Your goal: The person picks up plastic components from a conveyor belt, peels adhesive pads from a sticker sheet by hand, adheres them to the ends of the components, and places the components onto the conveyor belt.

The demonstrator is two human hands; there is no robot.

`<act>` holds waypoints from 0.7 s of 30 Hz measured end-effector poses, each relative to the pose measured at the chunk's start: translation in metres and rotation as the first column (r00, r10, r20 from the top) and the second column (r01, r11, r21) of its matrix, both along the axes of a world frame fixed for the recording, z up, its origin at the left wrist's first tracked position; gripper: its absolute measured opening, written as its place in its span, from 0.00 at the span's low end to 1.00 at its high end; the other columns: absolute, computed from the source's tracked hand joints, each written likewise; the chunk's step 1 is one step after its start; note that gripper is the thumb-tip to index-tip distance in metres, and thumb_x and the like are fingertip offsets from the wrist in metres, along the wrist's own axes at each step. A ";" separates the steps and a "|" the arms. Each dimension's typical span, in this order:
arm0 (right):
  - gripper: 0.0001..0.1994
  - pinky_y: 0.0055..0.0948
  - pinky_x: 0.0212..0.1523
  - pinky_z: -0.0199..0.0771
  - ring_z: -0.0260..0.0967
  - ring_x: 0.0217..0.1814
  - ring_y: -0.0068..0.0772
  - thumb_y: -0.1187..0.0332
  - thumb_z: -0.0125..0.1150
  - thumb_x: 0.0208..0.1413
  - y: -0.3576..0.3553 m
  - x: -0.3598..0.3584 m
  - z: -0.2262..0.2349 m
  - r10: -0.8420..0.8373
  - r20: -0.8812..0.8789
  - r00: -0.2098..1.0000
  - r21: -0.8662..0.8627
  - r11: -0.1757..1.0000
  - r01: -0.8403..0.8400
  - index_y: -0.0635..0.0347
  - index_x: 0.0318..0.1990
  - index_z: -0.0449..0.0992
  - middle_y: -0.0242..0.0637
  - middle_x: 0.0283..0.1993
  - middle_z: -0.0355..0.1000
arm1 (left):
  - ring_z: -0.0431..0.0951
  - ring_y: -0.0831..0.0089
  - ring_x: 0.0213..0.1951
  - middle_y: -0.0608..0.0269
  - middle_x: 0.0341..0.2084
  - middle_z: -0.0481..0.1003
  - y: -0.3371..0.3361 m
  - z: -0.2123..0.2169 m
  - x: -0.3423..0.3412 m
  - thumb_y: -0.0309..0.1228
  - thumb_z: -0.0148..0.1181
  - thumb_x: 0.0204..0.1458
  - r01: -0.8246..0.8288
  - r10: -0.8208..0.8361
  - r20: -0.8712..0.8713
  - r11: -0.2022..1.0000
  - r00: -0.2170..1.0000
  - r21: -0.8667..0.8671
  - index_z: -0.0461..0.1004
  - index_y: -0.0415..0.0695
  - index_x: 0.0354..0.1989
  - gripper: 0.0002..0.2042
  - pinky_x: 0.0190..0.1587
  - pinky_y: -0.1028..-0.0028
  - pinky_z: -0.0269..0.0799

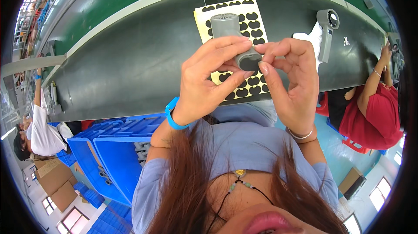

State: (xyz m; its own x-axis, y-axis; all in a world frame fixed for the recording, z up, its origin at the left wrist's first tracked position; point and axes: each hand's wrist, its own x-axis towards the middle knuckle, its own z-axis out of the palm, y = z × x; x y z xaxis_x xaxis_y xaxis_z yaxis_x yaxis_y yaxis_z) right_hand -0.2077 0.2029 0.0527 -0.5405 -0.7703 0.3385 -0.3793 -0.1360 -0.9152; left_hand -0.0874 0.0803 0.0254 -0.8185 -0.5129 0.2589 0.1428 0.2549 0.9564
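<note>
Left hand (204,77): fingers wrapped narrow around the barrel of a grey handheld fan body (233,38), thumb under, fingertips near its lower end. Held above the belt, grille end pointing away from the person.

Right hand (289,79): thumb and forefinger pinched close at the fan body's near end, on or just beside a dark round pad (249,63). Whether the fingertips grip the pad's edge or only press on it cannot be told.

Below the hands: cream backing sheet of black die-cut pads (252,16), lying flat on the dark conveyor belt (130,55), partly hidden by both hands.

Right of the sheet: a second grey handheld fan (326,33), resting on the belt beside a white cloth or wrapper (311,38).

Wrists: blue band (172,114) on the left, thin bracelet (301,136) on the right.

Periphery: blue plastic crates (113,147) below the belt; a co-worker in red (374,112) at right, another in white (41,129) at left.

Risk, as judged: the pad may seat off-centre or crease if pressed from one edge; a loosened left grip could let the body turn or drop onto the sheet.
</note>
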 end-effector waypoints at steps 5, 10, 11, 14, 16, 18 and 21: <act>0.12 0.28 0.42 0.79 0.73 0.44 0.33 0.85 0.55 0.52 0.000 0.000 0.001 0.016 0.002 1.000 0.017 1.000 -0.016 0.66 0.43 0.65 0.38 0.40 0.64 | 0.72 0.77 0.39 0.56 0.50 0.70 0.000 -0.001 0.000 0.15 0.66 0.40 -0.001 0.001 -0.014 1.000 1.000 0.008 0.74 0.41 0.51 0.25 0.39 0.79 0.78; 0.13 0.27 0.44 0.77 0.71 0.47 0.33 0.85 0.54 0.53 0.001 0.000 0.005 0.034 0.016 0.999 0.061 0.998 -0.035 0.66 0.44 0.63 0.37 0.40 0.64 | 0.78 0.74 0.35 0.53 0.48 0.71 -0.002 0.000 -0.001 0.13 0.62 0.42 -0.015 0.014 -0.039 0.999 0.999 -0.035 0.74 0.37 0.50 0.22 0.37 0.77 0.80; 0.13 0.26 0.46 0.74 0.69 0.51 0.32 0.86 0.53 0.53 0.001 0.000 0.007 0.044 0.033 0.998 0.097 0.994 -0.047 0.66 0.44 0.61 0.36 0.39 0.63 | 0.78 0.74 0.35 0.53 0.48 0.71 -0.002 0.000 -0.001 0.13 0.62 0.41 -0.017 0.015 -0.041 0.999 0.999 -0.037 0.74 0.37 0.49 0.22 0.37 0.77 0.80; 0.13 0.26 0.46 0.74 0.70 0.51 0.32 0.86 0.53 0.53 0.000 0.001 0.010 0.031 0.012 0.999 0.115 0.993 -0.032 0.66 0.44 0.61 0.36 0.39 0.64 | 0.78 0.74 0.35 0.54 0.48 0.72 -0.003 0.001 -0.001 0.13 0.62 0.41 -0.019 0.017 -0.043 0.999 0.999 -0.042 0.74 0.37 0.49 0.22 0.37 0.77 0.80; 0.13 0.26 0.46 0.74 0.70 0.50 0.33 0.86 0.53 0.53 0.000 0.000 0.009 0.032 0.007 0.999 0.113 0.993 -0.033 0.66 0.44 0.61 0.36 0.39 0.64 | 0.75 0.76 0.38 0.54 0.49 0.71 -0.002 0.001 0.000 0.14 0.64 0.41 -0.011 0.011 -0.021 1.000 1.000 -0.016 0.74 0.39 0.50 0.23 0.38 0.78 0.79; 0.13 0.26 0.46 0.74 0.70 0.50 0.33 0.86 0.53 0.53 -0.001 0.000 0.007 0.035 0.003 0.999 0.113 0.993 -0.035 0.66 0.44 0.61 0.36 0.39 0.64 | 0.73 0.77 0.41 0.55 0.50 0.70 -0.002 0.001 0.000 0.14 0.66 0.41 -0.005 0.005 0.002 1.000 1.000 0.011 0.74 0.40 0.51 0.24 0.39 0.79 0.77; 0.12 0.29 0.42 0.79 0.74 0.45 0.34 0.85 0.54 0.53 -0.001 0.000 0.005 0.017 -0.025 1.000 0.055 0.998 -0.016 0.66 0.44 0.64 0.38 0.41 0.64 | 0.73 0.76 0.42 0.55 0.50 0.70 -0.003 0.002 0.000 0.14 0.66 0.40 -0.003 0.003 0.005 1.000 1.000 0.008 0.75 0.40 0.51 0.24 0.39 0.79 0.77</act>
